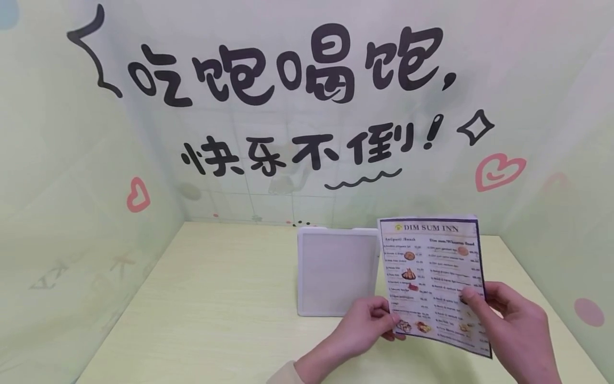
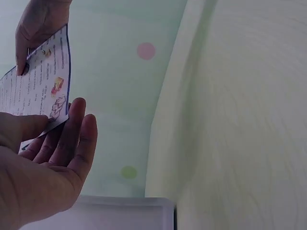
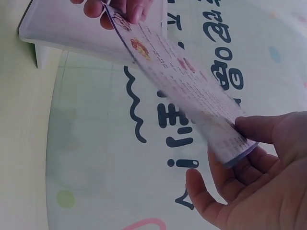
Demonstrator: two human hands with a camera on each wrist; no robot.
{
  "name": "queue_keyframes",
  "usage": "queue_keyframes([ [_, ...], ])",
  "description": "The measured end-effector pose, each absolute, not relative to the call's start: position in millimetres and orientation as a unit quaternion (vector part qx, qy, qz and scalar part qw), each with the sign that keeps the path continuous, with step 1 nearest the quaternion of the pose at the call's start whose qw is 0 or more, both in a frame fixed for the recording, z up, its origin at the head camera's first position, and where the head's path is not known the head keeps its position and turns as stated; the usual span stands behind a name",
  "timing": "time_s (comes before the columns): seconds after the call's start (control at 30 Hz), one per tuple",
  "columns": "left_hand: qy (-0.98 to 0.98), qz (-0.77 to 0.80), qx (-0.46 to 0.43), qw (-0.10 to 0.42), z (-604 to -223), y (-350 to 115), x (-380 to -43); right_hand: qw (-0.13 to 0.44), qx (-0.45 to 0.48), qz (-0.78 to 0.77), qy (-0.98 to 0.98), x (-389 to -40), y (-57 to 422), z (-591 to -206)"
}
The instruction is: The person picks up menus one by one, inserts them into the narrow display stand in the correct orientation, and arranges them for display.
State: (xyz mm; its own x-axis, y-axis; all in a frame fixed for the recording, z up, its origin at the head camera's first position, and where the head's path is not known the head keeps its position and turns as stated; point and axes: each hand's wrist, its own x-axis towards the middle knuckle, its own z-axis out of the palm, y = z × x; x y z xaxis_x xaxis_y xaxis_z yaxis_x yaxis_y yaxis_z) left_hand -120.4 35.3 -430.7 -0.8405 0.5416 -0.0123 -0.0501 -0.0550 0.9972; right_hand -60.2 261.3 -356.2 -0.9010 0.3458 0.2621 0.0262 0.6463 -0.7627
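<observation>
A printed menu sheet [image 1: 434, 282] headed "DIM SUM INN" is held up above the right part of the table, its print facing the head camera. My left hand [image 1: 362, 328] pinches its lower left corner between thumb and fingers. On the right edge, my right hand [image 1: 520, 325] grips the paper with the thumb on the printed side and the fingers behind. The sheet [image 3: 177, 72] bends a little along its length in the right wrist view. Just behind the left hand stands a white-framed panel [image 1: 336, 272], upright and partly covered by the menu and that hand.
The pale wood-grain table [image 1: 201, 309] reaches back to a light green backdrop [image 1: 268, 197] with large black lettering and pink hearts. Backdrop panels close in the left and right sides too.
</observation>
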Motion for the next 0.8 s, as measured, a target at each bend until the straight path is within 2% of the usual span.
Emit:
queue_keyframes([
  [0.17,0.675,0.698,0.203,0.124,-421.9,25.6,-127.0,0.213,-0.07,0.428,-0.875,-64.4,258.8,-358.5],
  [0.33,0.685,0.699,0.199,0.046,-409.1,15.7,-133.9,0.201,-0.042,0.444,-0.872,-70.7,255.1,-361.6],
  [0.57,0.692,0.693,0.202,-0.016,-388.6,-0.9,-141.4,0.183,0.029,0.484,-0.855,-80.1,250.2,-359.9],
  [0.8,0.691,0.693,0.2,-0.051,-371.1,-15.9,-147.5,0.161,0.096,0.542,-0.819,-98.5,242.8,-365.8],
])
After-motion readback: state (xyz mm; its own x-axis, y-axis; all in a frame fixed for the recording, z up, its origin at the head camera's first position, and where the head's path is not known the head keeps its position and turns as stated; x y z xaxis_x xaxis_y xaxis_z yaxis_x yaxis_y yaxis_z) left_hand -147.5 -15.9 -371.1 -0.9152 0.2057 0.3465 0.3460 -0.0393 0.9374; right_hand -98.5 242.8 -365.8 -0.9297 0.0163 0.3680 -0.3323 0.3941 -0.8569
